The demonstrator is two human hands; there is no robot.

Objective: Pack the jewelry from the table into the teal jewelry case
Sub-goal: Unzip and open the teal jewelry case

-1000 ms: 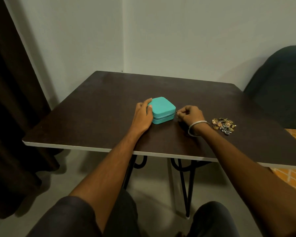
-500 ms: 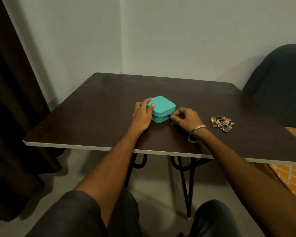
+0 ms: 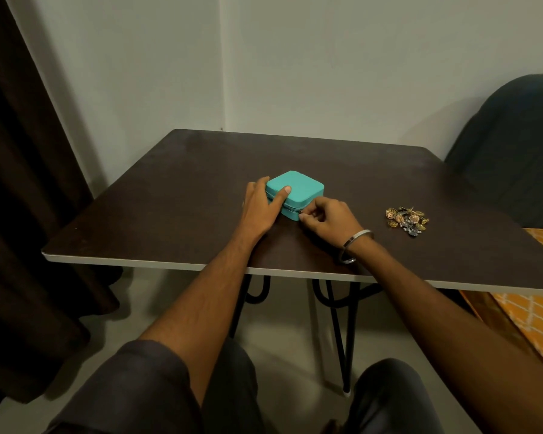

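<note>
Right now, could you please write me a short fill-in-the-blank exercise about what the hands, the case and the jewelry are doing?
1. The left hand steadies the jewelry case, whose colour is ____.
2. The right hand pinches the case's ____ pull at its near corner.
3. The lid of the case is ____.
4. The jewelry pile lies on the table to the ____ of the case.

Missing words: teal; zipper; closed; right
</note>
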